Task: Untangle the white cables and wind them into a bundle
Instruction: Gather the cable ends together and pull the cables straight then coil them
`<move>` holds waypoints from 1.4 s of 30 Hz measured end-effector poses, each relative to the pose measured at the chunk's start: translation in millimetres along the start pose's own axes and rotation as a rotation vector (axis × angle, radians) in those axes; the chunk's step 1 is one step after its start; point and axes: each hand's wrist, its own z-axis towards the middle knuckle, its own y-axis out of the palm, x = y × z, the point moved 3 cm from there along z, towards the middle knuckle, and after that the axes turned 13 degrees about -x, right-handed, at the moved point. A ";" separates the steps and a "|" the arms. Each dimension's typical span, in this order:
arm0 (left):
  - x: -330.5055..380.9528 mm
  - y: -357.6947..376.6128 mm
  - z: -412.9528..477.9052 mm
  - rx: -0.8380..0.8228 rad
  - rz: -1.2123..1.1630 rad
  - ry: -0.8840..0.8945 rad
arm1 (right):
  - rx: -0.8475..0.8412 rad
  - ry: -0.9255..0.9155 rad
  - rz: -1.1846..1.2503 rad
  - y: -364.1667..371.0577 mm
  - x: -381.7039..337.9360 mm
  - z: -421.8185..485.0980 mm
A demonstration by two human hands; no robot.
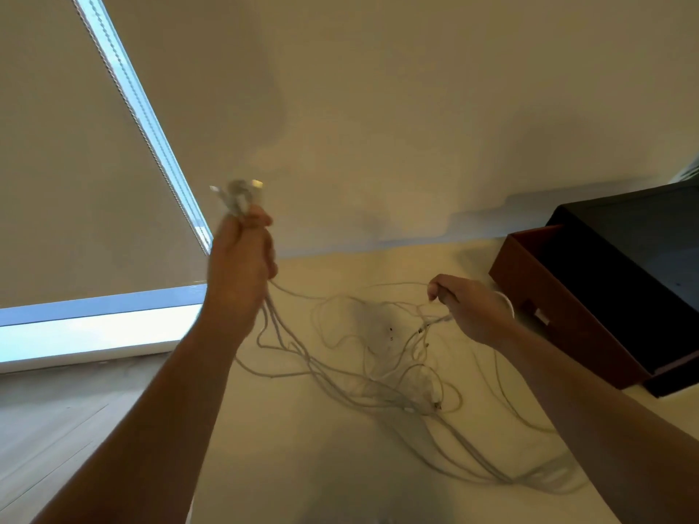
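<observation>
- The cable ends (238, 194) above the left hand (242, 259) are smeared by blur, so the plug types cannot be made out.
- The cables (378, 387) in the tangle cannot be counted. The pale strands are nearly lost against the cream surface (302, 467), and it cannot be told whether that is a bed or a bench.
- The box (590, 296) at the right is cut off by the frame edge, and the blind (75, 183) at the left is seen only in part.
- The left hand is raised well above the surface, its back turned to the camera. Its grip is closed round a bunch of cable ends, and strands hang from beneath it down to the tangle.
- The right hand (469, 308) is held lower, near the box, knuckles up. Its grip is narrow, with one strand pinched between thumb and fingers.
- The other cables are spread in loose loops on the surface between the two forearms.
</observation>
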 end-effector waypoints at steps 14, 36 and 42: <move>-71.2 80.5 -17.4 -0.614 0.779 -0.192 | -0.086 -0.243 0.042 -4.6 -35.8 5.5; -0.7 10.2 7.1 -0.086 0.118 0.017 | 0.003 -0.061 -0.299 -7.7 67.5 19.8; 6.6 -6.5 10.9 -0.072 0.123 0.042 | 0.075 0.009 -0.224 -4.6 77.5 8.0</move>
